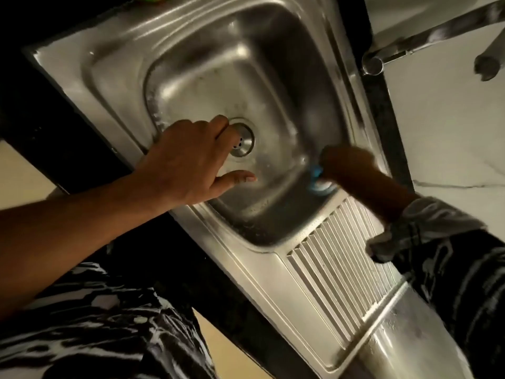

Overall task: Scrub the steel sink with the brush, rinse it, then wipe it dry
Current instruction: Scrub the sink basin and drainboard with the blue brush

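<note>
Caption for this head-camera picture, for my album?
Right hand holds a blue brush in the steel sink, left hand by the drain.

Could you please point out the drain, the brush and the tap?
drain (242,140), head view, steel strainer centre
brush (317,173), head view, blue edge
tap (437,31), head view, middle of spout

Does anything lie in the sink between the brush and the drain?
Only the left hand: it reaches into the sink and its fingers partly cover the drain. Between it and the brush, held by the right hand, only bare steel shows.
</note>
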